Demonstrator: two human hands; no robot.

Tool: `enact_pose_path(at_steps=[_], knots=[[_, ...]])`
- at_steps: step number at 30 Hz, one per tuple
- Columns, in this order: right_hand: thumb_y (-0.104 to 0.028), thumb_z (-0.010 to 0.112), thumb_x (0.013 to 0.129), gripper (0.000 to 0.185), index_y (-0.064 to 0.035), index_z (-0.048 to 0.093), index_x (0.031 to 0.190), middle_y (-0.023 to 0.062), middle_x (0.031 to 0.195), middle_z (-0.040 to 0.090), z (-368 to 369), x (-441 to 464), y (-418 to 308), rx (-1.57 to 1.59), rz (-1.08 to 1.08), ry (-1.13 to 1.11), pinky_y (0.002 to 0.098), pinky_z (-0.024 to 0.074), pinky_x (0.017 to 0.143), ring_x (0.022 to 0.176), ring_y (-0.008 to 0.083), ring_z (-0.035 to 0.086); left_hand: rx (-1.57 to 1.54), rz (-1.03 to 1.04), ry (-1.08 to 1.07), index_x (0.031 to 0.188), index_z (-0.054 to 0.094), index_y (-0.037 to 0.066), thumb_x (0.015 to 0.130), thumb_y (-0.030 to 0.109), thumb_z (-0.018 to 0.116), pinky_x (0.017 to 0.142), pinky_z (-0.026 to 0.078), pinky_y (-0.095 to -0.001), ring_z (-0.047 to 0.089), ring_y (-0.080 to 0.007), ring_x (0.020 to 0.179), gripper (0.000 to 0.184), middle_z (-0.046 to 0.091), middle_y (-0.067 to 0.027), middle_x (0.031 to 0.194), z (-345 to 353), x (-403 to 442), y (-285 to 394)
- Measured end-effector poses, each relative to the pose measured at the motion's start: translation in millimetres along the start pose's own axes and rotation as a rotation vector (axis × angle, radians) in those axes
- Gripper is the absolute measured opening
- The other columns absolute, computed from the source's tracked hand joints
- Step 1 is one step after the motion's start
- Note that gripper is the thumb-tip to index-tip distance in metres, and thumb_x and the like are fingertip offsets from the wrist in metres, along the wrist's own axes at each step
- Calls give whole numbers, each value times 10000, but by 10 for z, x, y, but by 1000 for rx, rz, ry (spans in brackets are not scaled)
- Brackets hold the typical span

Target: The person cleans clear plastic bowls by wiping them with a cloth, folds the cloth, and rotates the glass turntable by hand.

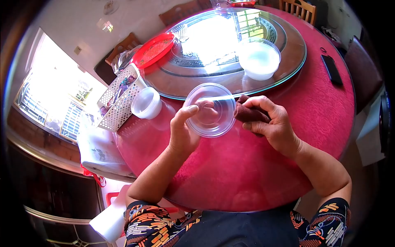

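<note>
My left hand (185, 127) grips a round, clear plastic lid (214, 119) by its left side, thumb on top and fingers showing through from beneath. The lid is held above the red table. Bunched in my right hand (277, 125) is a dark brown cloth (250, 116), pinched between thumb and fingers, close to the lid's right edge. I cannot tell whether the cloth touches the lid. To the left of my left hand stand clear round plastic containers (147, 103). More whitish round containers (259, 61) sit on the glass turntable.
The glass turntable (197, 80) covers the far part of the red table (230, 177). At the left are a white perforated basket (117, 109) with small items and a red tray (153, 51). A black phone (331, 69) lies at the right; chairs (298, 10) surround the table.
</note>
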State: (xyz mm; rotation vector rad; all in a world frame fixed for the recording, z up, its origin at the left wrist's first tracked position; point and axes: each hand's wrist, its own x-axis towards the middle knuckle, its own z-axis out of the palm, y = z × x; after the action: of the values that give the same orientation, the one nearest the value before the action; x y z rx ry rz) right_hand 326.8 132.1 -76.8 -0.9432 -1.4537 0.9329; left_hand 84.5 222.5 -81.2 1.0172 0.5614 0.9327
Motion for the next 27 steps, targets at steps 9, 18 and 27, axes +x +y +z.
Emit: enact_pose_path(at_steps=[9, 18, 27], knots=[[25, 792, 813, 319, -40, 674, 1102, 135, 1037, 672, -4, -9, 82, -339, -183, 4, 332, 593, 873, 959, 250, 713, -137, -58, -248, 1521, 400, 161, 843, 521, 655, 1110, 428, -567, 488, -423, 1362, 809, 472, -296, 1482, 135, -53, -37], [-148, 848, 691, 325, -148, 735, 996, 108, 843, 588, 25, -10, 118, -864, -502, 50, 417, 537, 626, 763, 302, 632, -143, -69, -174, 1508, 338, 53, 790, 362, 707, 978, 525, -437, 644, -283, 1096, 865, 638, -168, 1235, 180, -72, -126], [-130, 757, 772, 208, -129, 738, 979, 151, 913, 578, 43, 50, -108, -1043, -829, 179, 419, 567, 670, 818, 310, 636, -15, -245, -228, 1501, 385, 44, 809, 395, 699, 926, 516, -383, 629, -243, 1104, 837, 620, -117, 1228, 287, -130, -225]])
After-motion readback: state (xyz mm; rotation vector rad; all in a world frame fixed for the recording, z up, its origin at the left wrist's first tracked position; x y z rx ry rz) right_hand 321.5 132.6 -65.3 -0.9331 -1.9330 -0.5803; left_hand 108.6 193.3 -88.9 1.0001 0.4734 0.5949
